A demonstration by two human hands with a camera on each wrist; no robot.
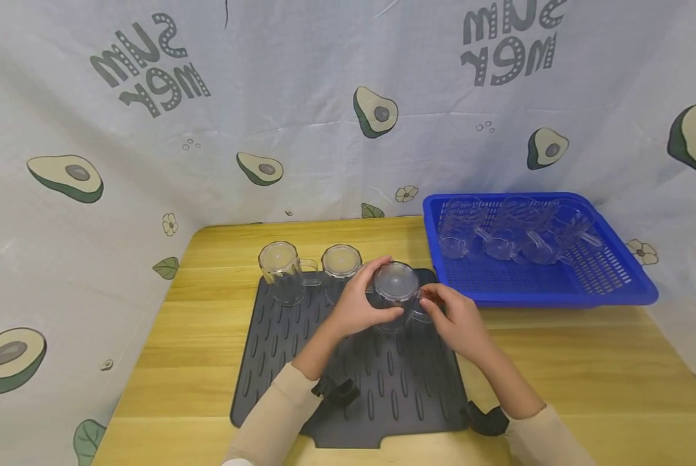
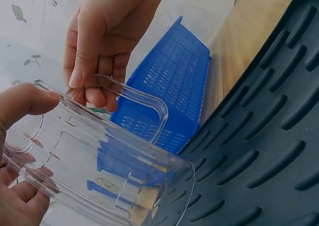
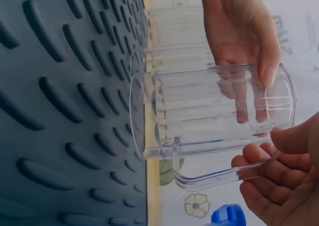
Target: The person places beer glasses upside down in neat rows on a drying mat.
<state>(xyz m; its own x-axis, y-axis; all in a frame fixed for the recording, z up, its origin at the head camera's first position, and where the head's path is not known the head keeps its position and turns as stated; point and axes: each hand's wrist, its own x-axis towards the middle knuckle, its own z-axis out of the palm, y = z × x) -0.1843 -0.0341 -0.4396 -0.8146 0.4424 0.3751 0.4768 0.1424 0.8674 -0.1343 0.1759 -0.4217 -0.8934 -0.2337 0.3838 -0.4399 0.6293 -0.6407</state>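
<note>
A clear glass mug (image 1: 395,283) is upside down over the back right part of the dark ribbed drying mat (image 1: 394,414). My left hand (image 1: 356,303) grips its body near the upturned base, thumb on one side and fingers on the other. On the right side, my right hand (image 1: 458,321) pinches the mug's handle (image 2: 144,100) between thumb and fingers. The mug's rim (image 3: 135,116) is close to the mat; whether it touches I cannot tell. Two more clear mugs stand upside down along the mat's back edge, a left one (image 1: 278,259) and a middle one (image 1: 341,261) partly behind my left hand.
A blue plastic basket (image 1: 557,299) stands at the back right, beside the mat, with several clear mugs (image 1: 499,248) in its back part. Wooden tabletop (image 1: 173,362) lies around the mat. A white curtain (image 1: 301,77) printed with avocados hangs behind the table.
</note>
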